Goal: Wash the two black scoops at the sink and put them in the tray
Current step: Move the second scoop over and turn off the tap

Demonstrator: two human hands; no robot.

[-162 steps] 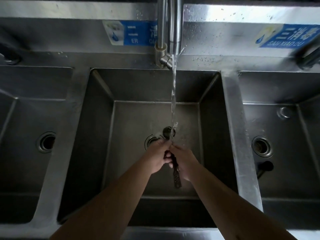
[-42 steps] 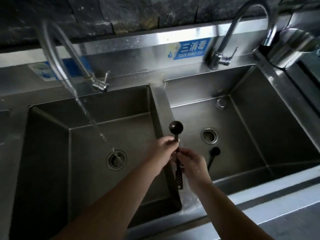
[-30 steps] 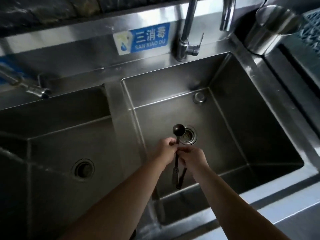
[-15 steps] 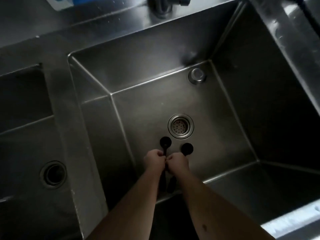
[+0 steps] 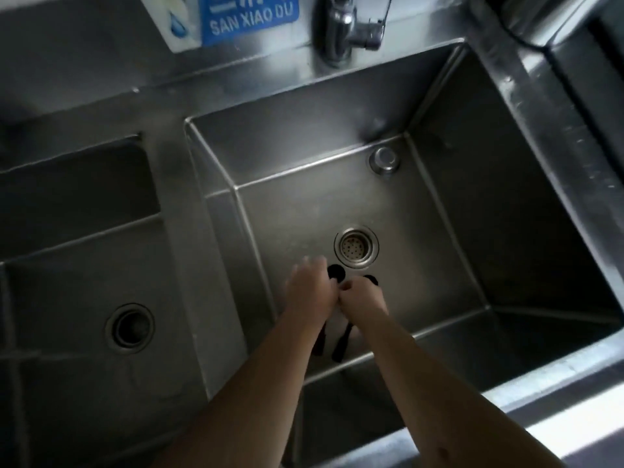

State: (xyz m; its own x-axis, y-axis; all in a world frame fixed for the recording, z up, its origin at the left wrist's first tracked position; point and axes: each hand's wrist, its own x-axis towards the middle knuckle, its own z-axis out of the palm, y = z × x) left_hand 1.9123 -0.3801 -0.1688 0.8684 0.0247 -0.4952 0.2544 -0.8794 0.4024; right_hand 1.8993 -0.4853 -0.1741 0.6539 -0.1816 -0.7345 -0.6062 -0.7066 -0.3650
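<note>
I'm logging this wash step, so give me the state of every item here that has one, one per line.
Left black plastic scoop: held in the left hand, bowl near the drain.
Right black plastic scoop: held in the right hand.
Chrome faucet over this basin: no water seen running.
Round perforated drain strainer: seated, uncovered.
Right steel basin: no standing water visible.
Left basin drain: open.
</note>
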